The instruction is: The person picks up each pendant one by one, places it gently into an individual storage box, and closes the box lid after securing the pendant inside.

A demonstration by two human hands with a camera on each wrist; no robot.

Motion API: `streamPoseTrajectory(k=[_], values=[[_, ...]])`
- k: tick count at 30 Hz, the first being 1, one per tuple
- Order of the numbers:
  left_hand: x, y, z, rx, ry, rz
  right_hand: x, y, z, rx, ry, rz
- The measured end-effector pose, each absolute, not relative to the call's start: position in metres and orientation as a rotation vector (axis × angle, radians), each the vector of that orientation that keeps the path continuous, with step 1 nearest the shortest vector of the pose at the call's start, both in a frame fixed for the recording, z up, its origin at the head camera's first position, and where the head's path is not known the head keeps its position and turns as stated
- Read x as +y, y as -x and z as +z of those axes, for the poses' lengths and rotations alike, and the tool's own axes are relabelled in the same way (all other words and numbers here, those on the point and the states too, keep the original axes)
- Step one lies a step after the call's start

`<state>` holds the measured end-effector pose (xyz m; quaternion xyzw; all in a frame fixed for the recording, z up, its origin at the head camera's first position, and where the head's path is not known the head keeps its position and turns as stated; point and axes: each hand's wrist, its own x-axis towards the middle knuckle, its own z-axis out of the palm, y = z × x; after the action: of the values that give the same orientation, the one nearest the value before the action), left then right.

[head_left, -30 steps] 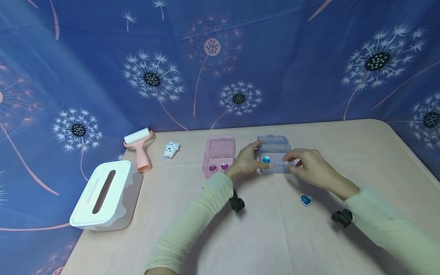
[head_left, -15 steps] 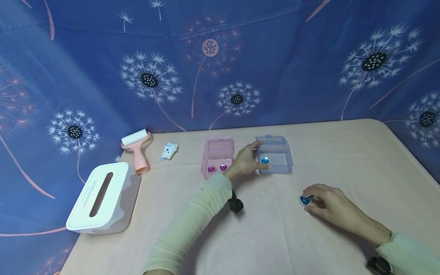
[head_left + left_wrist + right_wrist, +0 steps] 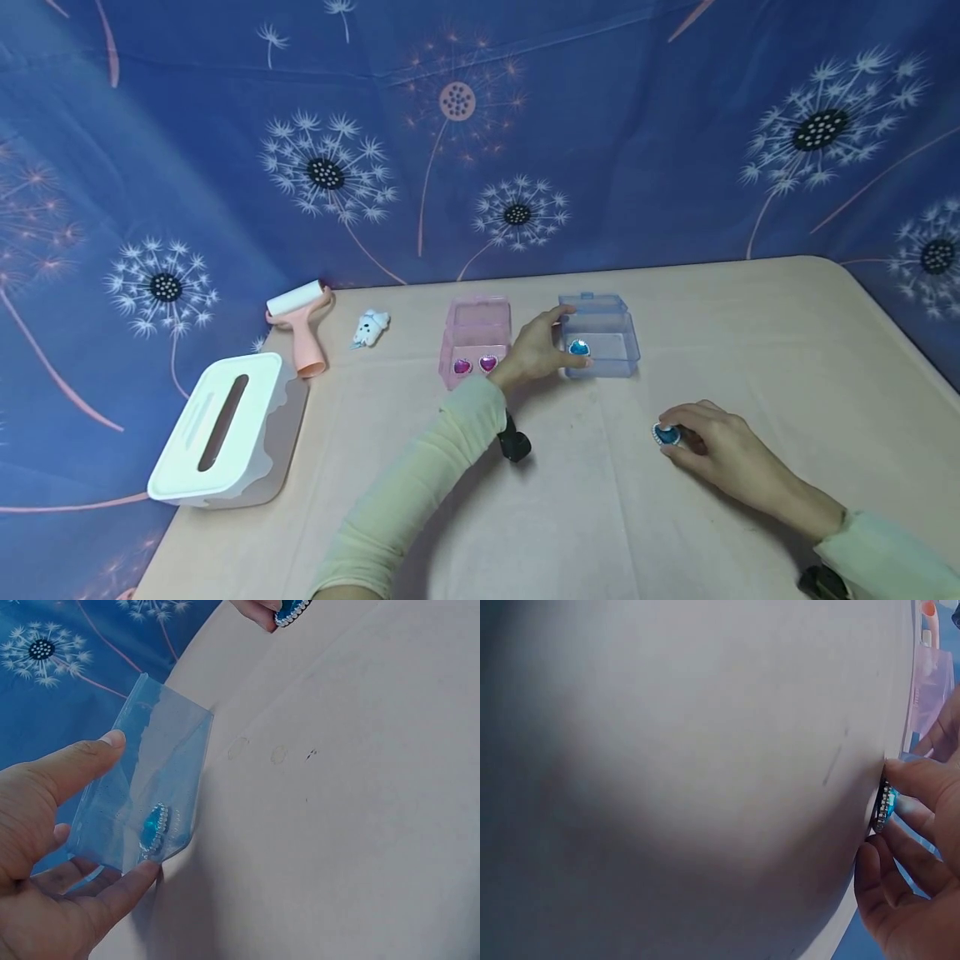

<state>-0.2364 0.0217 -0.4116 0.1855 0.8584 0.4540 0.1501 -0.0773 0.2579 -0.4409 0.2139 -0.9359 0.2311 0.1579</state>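
Observation:
My left hand (image 3: pixel 534 352) holds the left side of a clear blue plastic box (image 3: pixel 611 343), thumb and fingers on opposite sides. The box stands with its lid raised. Inside, at its front left, lies a blue heart-shaped gem (image 3: pixel 579 347) with a beaded rim. At the right, my right hand (image 3: pixel 738 460) pinches another blue heart gem (image 3: pixel 664 436) at the tabletop; fingers partly cover it. The right wrist view shows this gem (image 3: pixel 885 806) edge-on, close to the cloth. Whether it still touches the cloth I cannot tell.
An opened pink box (image 3: pixel 480 336) with two pink heart gems (image 3: pixel 488 363) stands left of the blue box. Further left are a small white toy animal (image 3: pixel 370 328), a pink lint roller (image 3: pixel 306 333) and a white tissue box (image 3: pixel 225 425). A blue dandelion-print cloth hangs behind.
My right hand has left the blue box, moved down and right, and taken the loose blue gem between its fingers. The left hand stays on the box.

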Motion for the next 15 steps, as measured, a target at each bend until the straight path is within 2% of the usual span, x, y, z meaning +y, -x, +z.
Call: streamPoseTrajectory(k=[9,15], values=[[0.020,0.236,-0.411,2.484,-0.517,1.282,0.256,0.080,-0.438,-2.659,-0.669,0.661],[0.021,0.235,-0.409,2.504,-0.535,1.246,0.253,0.088,-0.423,-2.660,-0.677,0.663]])
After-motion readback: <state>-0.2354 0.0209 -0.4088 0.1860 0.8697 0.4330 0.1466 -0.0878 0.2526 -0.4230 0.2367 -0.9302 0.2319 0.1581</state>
